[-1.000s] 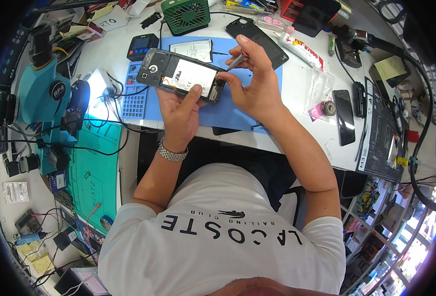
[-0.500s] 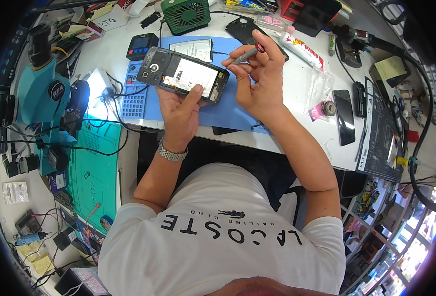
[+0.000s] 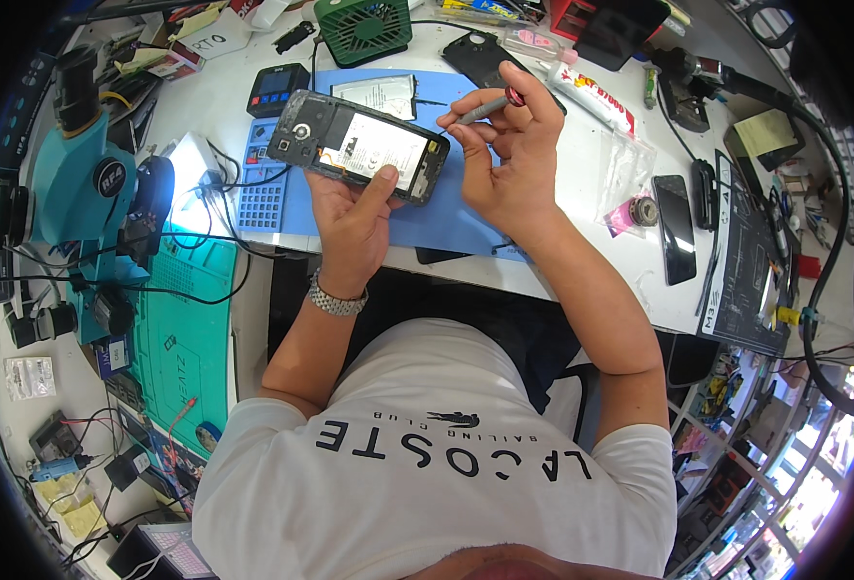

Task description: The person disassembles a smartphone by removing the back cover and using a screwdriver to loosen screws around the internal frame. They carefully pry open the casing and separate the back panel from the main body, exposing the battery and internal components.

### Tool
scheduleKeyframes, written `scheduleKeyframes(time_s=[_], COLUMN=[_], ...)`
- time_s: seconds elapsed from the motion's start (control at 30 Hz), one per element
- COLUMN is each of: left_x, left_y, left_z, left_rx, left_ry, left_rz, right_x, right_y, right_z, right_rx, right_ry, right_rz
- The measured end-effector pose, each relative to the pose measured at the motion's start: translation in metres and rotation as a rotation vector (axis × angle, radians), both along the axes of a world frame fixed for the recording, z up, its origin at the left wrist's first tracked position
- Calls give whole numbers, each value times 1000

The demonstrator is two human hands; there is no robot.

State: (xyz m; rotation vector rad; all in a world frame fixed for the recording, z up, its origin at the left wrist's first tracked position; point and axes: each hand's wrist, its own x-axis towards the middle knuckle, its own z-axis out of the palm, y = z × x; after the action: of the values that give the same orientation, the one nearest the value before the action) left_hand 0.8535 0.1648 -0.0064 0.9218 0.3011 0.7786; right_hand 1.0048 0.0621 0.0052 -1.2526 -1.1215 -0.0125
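Since a second ago my right hand [image 3: 514, 159] has lifted slightly and the screwdriver [image 3: 483, 106] tip has come off the phone's edge; the phone [image 3: 357, 146] itself has barely shifted.

Left hand [image 3: 354, 217]: closed around the phone from below, thumb laid across its lower edge, fingers hidden under it. A metal watch [image 3: 336, 300] sits on that wrist.

Phone: back cover off, insides facing up, held tilted above the blue mat [image 3: 427, 217], its camera end pointing to my left. It is lifted clear of the counter [image 3: 582, 251].

Right hand: closed on the screwdriver, pinched between thumb and first fingers. The grey shaft points left toward the phone's right end; the red cap is at my fingertips. Tip is just beside the phone's corner; I cannot tell whether it touches.

Around: a flat silver battery [image 3: 379, 94] lies on the mat just beyond the phone. A black phone cover [image 3: 475, 56] lies past it, near the green fan [image 3: 362, 27]. A second dark phone [image 3: 676, 227] lies on the counter well to my right, beside a clear plastic bag [image 3: 625, 169]. A teal microscope [image 3: 84, 184] stands at my left, with a green cutting mat [image 3: 180, 338] below it.
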Motion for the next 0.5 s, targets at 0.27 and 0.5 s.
scheduleKeyframes(time_s=[0.27, 0.5], left_x=[0, -1], left_y=[-1, -1], left_z=[2, 0], left_rx=[-7, -4], left_ry=[-9, -8], left_rz=[6, -3], right_x=[0, 0], right_y=[0, -1], right_z=[-1, -2], right_rx=[-12, -24], right_ry=[-13, 0], right_rz=[2, -9])
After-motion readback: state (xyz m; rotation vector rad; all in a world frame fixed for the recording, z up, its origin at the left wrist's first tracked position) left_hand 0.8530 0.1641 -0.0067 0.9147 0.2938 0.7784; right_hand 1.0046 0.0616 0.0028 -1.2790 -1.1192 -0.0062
